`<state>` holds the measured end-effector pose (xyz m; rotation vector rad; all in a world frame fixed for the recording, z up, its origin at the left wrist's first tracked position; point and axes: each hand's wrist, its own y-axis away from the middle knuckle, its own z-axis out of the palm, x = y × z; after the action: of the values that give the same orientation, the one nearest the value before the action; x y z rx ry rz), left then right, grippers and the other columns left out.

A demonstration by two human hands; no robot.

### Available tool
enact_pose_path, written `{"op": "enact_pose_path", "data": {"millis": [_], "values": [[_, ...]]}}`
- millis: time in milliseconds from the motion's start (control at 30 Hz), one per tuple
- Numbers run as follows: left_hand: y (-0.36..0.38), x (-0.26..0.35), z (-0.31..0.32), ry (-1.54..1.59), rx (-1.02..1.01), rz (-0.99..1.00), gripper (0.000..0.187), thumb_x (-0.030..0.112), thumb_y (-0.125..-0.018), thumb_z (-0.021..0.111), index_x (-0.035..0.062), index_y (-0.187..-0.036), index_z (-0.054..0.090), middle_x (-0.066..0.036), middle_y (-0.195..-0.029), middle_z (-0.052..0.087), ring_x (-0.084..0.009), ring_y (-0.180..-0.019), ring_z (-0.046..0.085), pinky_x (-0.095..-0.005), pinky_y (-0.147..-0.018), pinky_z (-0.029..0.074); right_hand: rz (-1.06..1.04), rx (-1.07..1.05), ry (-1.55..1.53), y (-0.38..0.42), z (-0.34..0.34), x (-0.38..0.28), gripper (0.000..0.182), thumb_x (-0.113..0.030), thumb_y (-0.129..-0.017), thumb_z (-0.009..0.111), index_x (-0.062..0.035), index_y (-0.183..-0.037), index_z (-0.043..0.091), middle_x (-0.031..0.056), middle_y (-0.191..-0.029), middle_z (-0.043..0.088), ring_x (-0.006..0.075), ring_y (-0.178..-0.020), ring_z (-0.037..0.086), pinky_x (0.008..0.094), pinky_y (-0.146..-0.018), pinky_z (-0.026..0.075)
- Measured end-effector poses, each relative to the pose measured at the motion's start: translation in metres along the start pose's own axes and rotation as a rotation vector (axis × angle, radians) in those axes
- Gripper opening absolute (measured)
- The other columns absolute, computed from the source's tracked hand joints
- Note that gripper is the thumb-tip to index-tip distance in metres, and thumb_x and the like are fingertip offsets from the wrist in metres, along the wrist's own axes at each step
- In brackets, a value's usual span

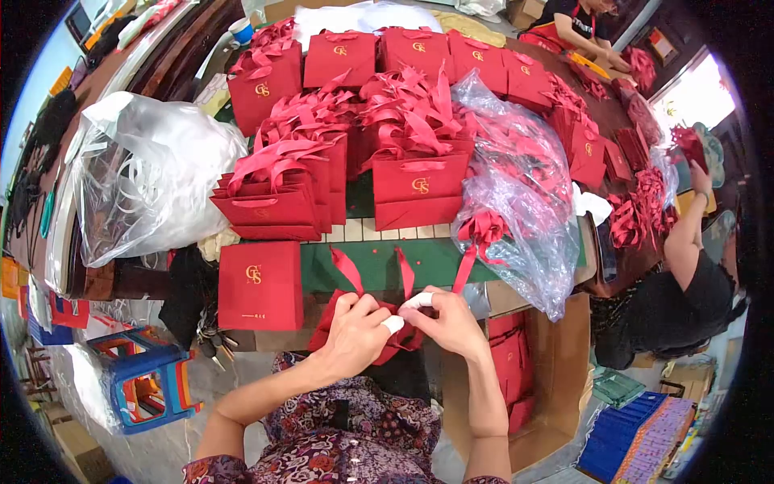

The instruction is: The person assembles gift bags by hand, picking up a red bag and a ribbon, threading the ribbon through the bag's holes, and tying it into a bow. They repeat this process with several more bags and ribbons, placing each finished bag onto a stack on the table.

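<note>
A red paper gift bag [324,327] is held tilted at the table's front edge, close to my body. My left hand [355,335] is closed on it, fingers curled and thumb pressed in. My right hand [445,321] pinches at the bag's edge where a red ribbon [405,270] rises, its fingertips almost touching the left ones. White wraps cover some fingertips on both hands. Another ribbon [347,269] stands up above my left hand. My fingers hide most of the bag and the exact pinch point. Left of my hands lies a red box-shaped bag [260,286] with gold lettering.
Red bags with ribbon handles [419,189] stand in rows ahead. A clear plastic bag of ribbons [520,194] lies at right, another plastic bag [153,173] at left. An open carton [556,387] holds red bags below right. Co-workers sit at right [677,290] and far right [576,28].
</note>
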<state>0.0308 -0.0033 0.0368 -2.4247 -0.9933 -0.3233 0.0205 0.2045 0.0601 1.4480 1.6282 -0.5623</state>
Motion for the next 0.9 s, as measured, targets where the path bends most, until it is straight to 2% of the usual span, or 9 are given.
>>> {"op": "enact_pose_path", "data": {"millis": [167, 233, 367, 467, 500, 567, 633, 733, 900], "values": [[0.001, 0.005, 0.000, 0.017, 0.062, 0.060, 0.019, 0.013, -0.074, 0.065, 0.0112, -0.092, 0.067, 0.000, -0.079, 0.058, -0.0194, -0.084, 0.054, -0.0392, -0.085, 0.036, 0.072, -0.025, 0.046, 0.000, 0.001, -0.008, 0.020, -0.022, -0.083, 0.076, -0.0033, -0.089, 0.076, 0.0083, -0.079, 0.064, 0.0182, -0.067, 0.061, 0.0326, -0.062, 0.047], [0.002, 0.005, 0.001, 0.020, 0.090, 0.072, 0.019, 0.014, -0.075, 0.064, 0.0109, -0.093, 0.067, 0.000, -0.080, 0.057, -0.0194, -0.084, 0.053, -0.0390, -0.085, 0.036, 0.083, 0.013, 0.093, 0.001, 0.002, -0.013, 0.023, -0.030, -0.081, 0.077, -0.0071, -0.085, 0.077, 0.0104, -0.078, 0.064, 0.0253, -0.071, 0.066, 0.0372, -0.066, 0.049], [-0.005, 0.001, -0.001, -0.002, 0.062, 0.078, 0.019, 0.014, -0.075, 0.064, 0.0111, -0.093, 0.067, 0.000, -0.082, 0.059, -0.0195, -0.084, 0.054, -0.0391, -0.085, 0.037, 0.068, -0.021, 0.022, -0.006, 0.005, -0.006, 0.022, -0.028, -0.081, 0.076, -0.0067, -0.087, 0.076, 0.0112, -0.079, 0.065, 0.0264, -0.073, 0.066, 0.0376, -0.067, 0.049], [-0.009, -0.001, -0.006, 0.000, 0.009, 0.017, 0.016, 0.013, -0.076, 0.064, 0.0123, -0.092, 0.068, -0.001, -0.083, 0.061, -0.0207, -0.085, 0.055, -0.0398, -0.084, 0.038, -0.019, 0.271, -0.033, -0.010, 0.019, -0.001, 0.019, -0.023, -0.086, 0.072, -0.0044, -0.089, 0.073, 0.0136, -0.083, 0.065, 0.0293, -0.077, 0.065, 0.0379, -0.069, 0.050], [-0.008, 0.001, -0.004, -0.002, 0.008, 0.018, 0.016, 0.013, -0.076, 0.064, 0.0123, -0.092, 0.068, -0.001, -0.083, 0.061, -0.0207, -0.085, 0.055, -0.0398, -0.084, 0.038, -0.047, 0.369, 0.030, -0.017, 0.018, 0.004, 0.015, -0.017, -0.087, 0.071, -0.0023, -0.090, 0.072, 0.0107, -0.083, 0.066, 0.0220, -0.074, 0.065, 0.0337, -0.068, 0.050], [-0.005, 0.004, 0.003, -0.065, -0.032, 0.042, 0.012, 0.016, -0.075, 0.070, 0.0153, -0.087, 0.071, 0.001, -0.081, 0.062, -0.0214, -0.082, 0.054, -0.0406, -0.081, 0.037, -0.034, 0.426, -0.057, -0.025, 0.012, 0.009, 0.014, -0.015, -0.088, 0.070, -0.0010, -0.090, 0.071, 0.0117, -0.083, 0.066, 0.0213, -0.073, 0.064, 0.0330, -0.067, 0.049], [-0.013, 0.000, -0.005, 0.017, -0.010, -0.117, 0.014, 0.019, -0.079, 0.074, 0.0144, -0.092, 0.070, -0.002, -0.084, 0.065, -0.0236, -0.085, 0.055, -0.0425, -0.083, 0.036, -0.023, 0.461, -0.009, -0.026, 0.011, 0.013, 0.014, -0.014, -0.091, 0.068, -0.0012, -0.093, 0.072, 0.0090, -0.081, 0.065, 0.0167, -0.072, 0.062, 0.0304, -0.066, 0.048], [-0.021, -0.014, -0.009, 0.082, -0.002, -0.264, 0.017, 0.018, -0.077, 0.076, 0.0133, -0.092, 0.069, -0.005, -0.082, 0.065, -0.0280, -0.084, 0.056, -0.0432, -0.083, 0.035, 0.001, 0.585, -0.187, -0.012, 0.004, 0.023, 0.016, -0.013, -0.095, 0.065, -0.0025, -0.105, 0.071, 0.0032, -0.087, 0.065, 0.0092, -0.075, 0.058, 0.0255, -0.066, 0.045], [-0.022, -0.039, 0.002, 0.133, 0.071, -0.342, 0.019, 0.018, -0.077, 0.077, 0.0108, -0.092, 0.067, -0.007, -0.083, 0.065, -0.0296, -0.085, 0.057, -0.0424, -0.082, 0.036, 0.055, 0.707, 0.049, 0.015, -0.005, 0.045, 0.017, -0.014, -0.094, 0.066, -0.0011, -0.103, 0.070, 0.0080, -0.090, 0.066, 0.0152, -0.077, 0.062, 0.0298, -0.072, 0.049]]}}
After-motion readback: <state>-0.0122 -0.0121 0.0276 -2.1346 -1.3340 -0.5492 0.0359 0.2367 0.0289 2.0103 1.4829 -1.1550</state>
